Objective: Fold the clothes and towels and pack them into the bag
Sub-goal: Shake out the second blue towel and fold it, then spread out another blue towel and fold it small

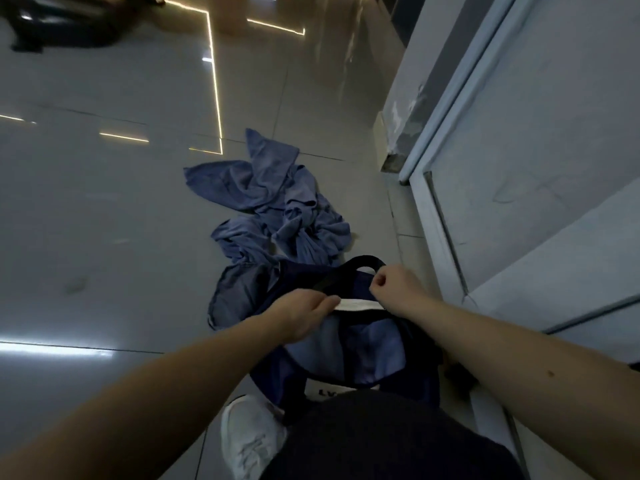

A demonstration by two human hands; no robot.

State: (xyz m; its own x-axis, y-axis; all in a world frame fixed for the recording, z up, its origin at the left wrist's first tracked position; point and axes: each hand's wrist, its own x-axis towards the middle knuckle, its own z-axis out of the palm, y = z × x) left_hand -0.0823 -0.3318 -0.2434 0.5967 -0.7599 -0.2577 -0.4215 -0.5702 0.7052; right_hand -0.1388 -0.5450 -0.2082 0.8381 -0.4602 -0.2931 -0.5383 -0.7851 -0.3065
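A white shoe [250, 439] stands on the floor [104, 209] at the bottom edge, beside the person's dark trouser leg [388, 441]. Just beyond the leg the bag [363, 355] is open, its mouth turned up to the camera. It is dark navy outside and lighter blue inside, with part of a white label showing at its near edge.

The left hand [304, 315] grips the bag's far rim on the left. Its fingers lie over the edge and reach the end of a white strip [356, 304] that runs along the rim. The right hand [394, 289] is curled tight at the other end of that strip, closed on the rim where the black handle [346, 273] meets it. The handle arches up between the two hands. Both forearms are bare.

Left of the bag and touching it, a grey-blue garment [235, 292] lies flat on the floor, partly hidden behind the bag and the left hand. Just past it the clothes [277, 202] lie in a loose, crumpled blue heap, unfolded, spreading away across the tiles. The glossy floor shows bright strip-light reflections.

A pale door [519, 133] and its frame run along the right side, near the heap. At the far top left a dark shape [62, 26] sits on the floor, too blurred to make out.
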